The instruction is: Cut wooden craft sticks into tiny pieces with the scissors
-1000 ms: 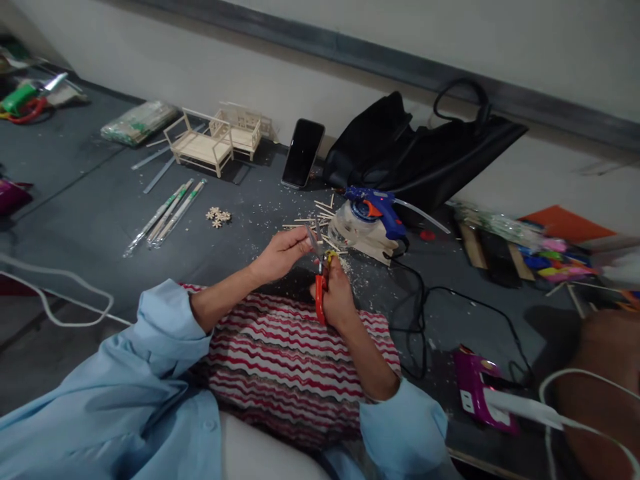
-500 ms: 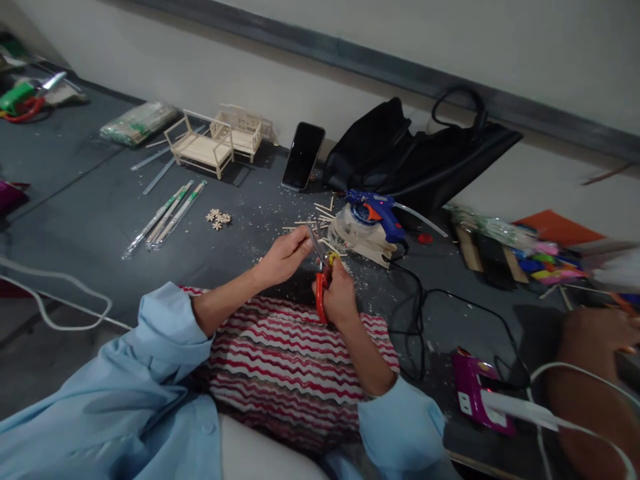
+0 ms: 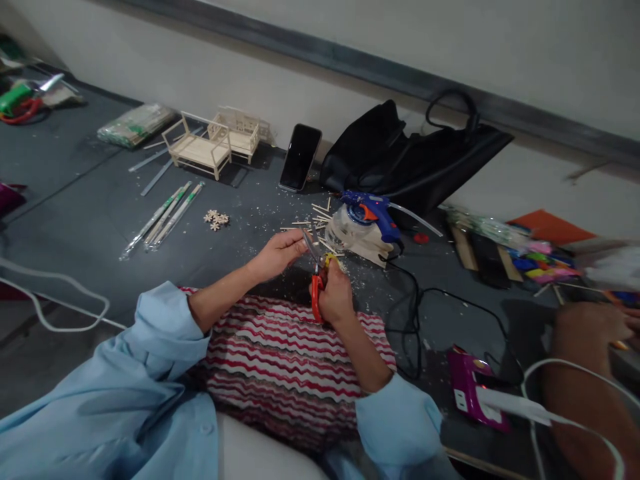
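My right hand (image 3: pixel 336 292) is closed around red-handled scissors (image 3: pixel 317 293), with their blades pointing up and away from me. A small yellow patch shows by its fingers. My left hand (image 3: pixel 280 255) is pinched at the blades, fingertips together; whatever it grips is too small to make out. Just beyond the hands, thin wooden sticks (image 3: pixel 321 212) and pale scraps lie scattered on the dark table (image 3: pixel 255 200). A blue glue gun (image 3: pixel 373 212) rests on a clear round container (image 3: pixel 343 228) close by. Small flower-shaped wooden pieces (image 3: pixel 216 219) sit left of my left hand.
Two miniature wooden furniture frames (image 3: pixel 203 150) stand at the back, near a propped phone (image 3: pixel 301 157) and a black bag (image 3: pixel 400 153). Wrapped sticks (image 3: pixel 165 217) lie left. A black cord (image 3: pixel 416 300) trails right, toward a purple packet (image 3: pixel 475 387). Another person's arm (image 3: pixel 575 373) is at far right.
The whole view has shifted slightly. My hands stay together at the scissors, whose blades now look a little more closed and turned. The other person's hand at the right has moved a little.
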`<control>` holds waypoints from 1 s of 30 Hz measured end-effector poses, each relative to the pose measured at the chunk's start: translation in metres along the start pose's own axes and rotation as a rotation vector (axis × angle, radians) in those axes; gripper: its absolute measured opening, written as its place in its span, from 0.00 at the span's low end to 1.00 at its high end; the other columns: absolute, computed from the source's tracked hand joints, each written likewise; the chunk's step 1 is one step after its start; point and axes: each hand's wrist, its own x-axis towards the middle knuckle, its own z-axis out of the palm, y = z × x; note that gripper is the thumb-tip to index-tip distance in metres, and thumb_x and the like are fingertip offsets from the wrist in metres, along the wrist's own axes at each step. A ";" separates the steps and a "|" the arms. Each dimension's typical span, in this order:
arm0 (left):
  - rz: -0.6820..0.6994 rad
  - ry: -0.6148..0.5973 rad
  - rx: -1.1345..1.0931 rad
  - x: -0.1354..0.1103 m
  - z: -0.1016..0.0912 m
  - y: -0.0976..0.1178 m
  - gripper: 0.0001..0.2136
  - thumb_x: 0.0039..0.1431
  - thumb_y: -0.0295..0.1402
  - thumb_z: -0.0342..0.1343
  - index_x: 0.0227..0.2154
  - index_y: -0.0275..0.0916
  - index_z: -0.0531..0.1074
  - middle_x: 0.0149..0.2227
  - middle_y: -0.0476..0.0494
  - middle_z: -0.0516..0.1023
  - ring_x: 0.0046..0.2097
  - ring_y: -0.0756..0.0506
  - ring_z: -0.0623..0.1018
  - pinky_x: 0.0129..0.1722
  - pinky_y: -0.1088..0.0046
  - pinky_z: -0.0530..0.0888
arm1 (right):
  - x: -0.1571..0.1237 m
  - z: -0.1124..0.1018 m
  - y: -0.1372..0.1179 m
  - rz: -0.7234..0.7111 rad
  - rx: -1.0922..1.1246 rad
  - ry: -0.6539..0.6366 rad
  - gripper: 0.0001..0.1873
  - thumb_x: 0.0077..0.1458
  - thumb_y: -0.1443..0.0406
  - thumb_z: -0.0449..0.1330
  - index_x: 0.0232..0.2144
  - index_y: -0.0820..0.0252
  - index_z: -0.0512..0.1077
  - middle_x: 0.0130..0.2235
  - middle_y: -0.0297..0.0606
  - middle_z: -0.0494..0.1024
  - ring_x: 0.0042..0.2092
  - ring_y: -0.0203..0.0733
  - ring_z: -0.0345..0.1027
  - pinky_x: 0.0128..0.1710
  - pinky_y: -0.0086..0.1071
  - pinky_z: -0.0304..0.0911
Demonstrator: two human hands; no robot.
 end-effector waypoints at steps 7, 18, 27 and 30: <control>0.164 0.151 0.320 -0.001 0.002 -0.003 0.21 0.59 0.54 0.50 0.30 0.38 0.70 0.28 0.49 0.69 0.31 0.50 0.67 0.33 0.75 0.67 | 0.003 0.002 0.001 0.000 -0.058 0.045 0.12 0.43 0.66 0.53 0.34 0.55 0.60 0.27 0.34 0.67 0.27 0.41 0.59 0.29 0.34 0.56; -0.242 -0.015 -0.286 -0.002 0.002 0.009 0.20 0.47 0.49 0.62 0.25 0.38 0.64 0.17 0.59 0.53 0.18 0.57 0.52 0.17 0.81 0.49 | 0.002 -0.005 0.000 -0.016 -0.017 -0.037 0.21 0.40 0.67 0.54 0.40 0.56 0.59 0.29 0.33 0.68 0.28 0.41 0.61 0.30 0.34 0.58; -0.305 -0.054 -0.308 -0.003 0.000 0.012 0.18 0.46 0.46 0.63 0.25 0.38 0.64 0.16 0.59 0.52 0.17 0.57 0.51 0.16 0.80 0.47 | 0.000 0.002 0.005 -0.015 -0.124 0.045 0.13 0.43 0.65 0.54 0.35 0.56 0.60 0.27 0.35 0.68 0.27 0.43 0.61 0.29 0.35 0.57; -0.246 0.013 -0.236 -0.002 0.003 0.006 0.19 0.49 0.49 0.61 0.26 0.38 0.65 0.18 0.58 0.53 0.18 0.57 0.52 0.17 0.80 0.49 | 0.000 0.000 0.005 0.012 -0.138 0.051 0.12 0.44 0.64 0.54 0.35 0.55 0.60 0.27 0.35 0.67 0.28 0.43 0.62 0.29 0.35 0.56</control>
